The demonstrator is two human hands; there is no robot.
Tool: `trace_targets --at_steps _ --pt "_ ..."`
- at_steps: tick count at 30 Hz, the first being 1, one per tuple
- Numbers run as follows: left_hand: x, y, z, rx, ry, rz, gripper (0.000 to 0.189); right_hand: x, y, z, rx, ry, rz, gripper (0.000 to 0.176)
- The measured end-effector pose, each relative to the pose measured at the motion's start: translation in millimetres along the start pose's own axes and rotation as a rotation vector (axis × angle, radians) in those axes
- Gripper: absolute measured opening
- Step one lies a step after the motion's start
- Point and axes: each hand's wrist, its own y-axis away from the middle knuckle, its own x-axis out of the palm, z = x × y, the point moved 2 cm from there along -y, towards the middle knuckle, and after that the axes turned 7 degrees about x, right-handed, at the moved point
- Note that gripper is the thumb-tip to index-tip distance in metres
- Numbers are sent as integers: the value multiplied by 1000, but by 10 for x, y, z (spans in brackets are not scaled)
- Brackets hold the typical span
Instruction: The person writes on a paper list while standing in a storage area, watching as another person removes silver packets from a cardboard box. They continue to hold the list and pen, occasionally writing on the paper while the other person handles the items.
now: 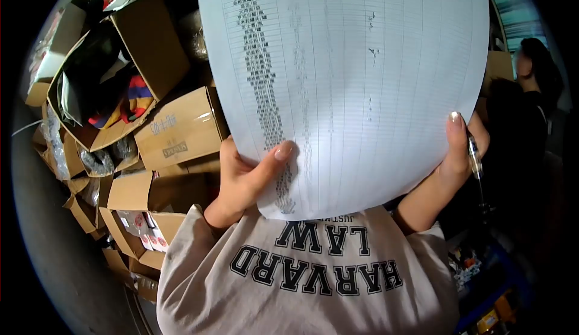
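Observation:
A large white printed sheet (344,94) fills the middle of the head view, with a table of printed rows and a few handwritten marks. At its lower left edge my left hand (250,175) is closed, the thumb lying on the printed column. My right hand (461,145) grips the sheet's right edge with the thumb in front. That hand also holds a pen (476,161), which points downward beside the fingers. Most of the fingers on both hands are hidden behind the paper.
On the left, cardboard boxes are piled: an open carton (151,42) with colourful cloth, a closed carton (181,133), and an open box (129,193) with small packets. At the right stands another person (534,97) in dark clothing. A blue crate (503,284) sits lower right.

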Motion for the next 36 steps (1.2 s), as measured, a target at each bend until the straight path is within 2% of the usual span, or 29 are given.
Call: trace_targets --at_steps 4,8,9,12,13,14,15,16,17,18,21,23,25,26,27,29,34,36 --pt "172 148 -115 79 32 -61 18 -208 129 -40 -50 19 -46 28" --pt "280 290 -49 20 20 54 15 -415 242 18 -48 37 -103 31" --pt "367 301 -40 3 47 62 13 -463 268 8 -67 37 -151 26" --pt "519 376 54 52 -84 20 9 -839 347 28 -114 242 -253 23" --pt "574 383 165 214 190 -8 8 -905 398 10 -96 -123 -293 26" --pt "448 371 320 438 221 -67 10 -1156 401 -41 -331 -374 -53 36" --pt "392 328 398 440 209 -331 15 -1258 423 48 -371 -406 -86 41" --pt "379 272 435 456 187 -487 21 -1314 452 160 -413 -436 -121 50" --pt "369 219 474 463 160 -644 26 -1315 461 204 -461 -390 -376 56" --pt "405 187 475 467 137 -712 26 -1318 471 284 -530 -468 -402 52" --pt "659 194 476 506 108 -674 26 -1709 748 186 -578 -255 196 38" --pt "861 246 529 519 100 -636 25 -1753 850 175 -581 -383 486 28" --pt "1066 313 591 525 93 -600 25 -1770 943 233 -635 -448 585 19" --pt "1164 349 614 523 92 -582 25 -1838 1021 272 -638 -430 566 15" --pt "1267 375 623 518 83 -563 24 -1936 1036 308 -612 -454 664 17" --pt "1409 452 605 493 78 -516 24 -2085 1096 243 -565 -686 870 29" --pt "1675 520 639 330 39 -318 24 -2211 1178 8 -531 -623 385 36" --pt "1792 638 543 296 -68 -237 24 -2291 1099 -153 -472 -685 357 34"
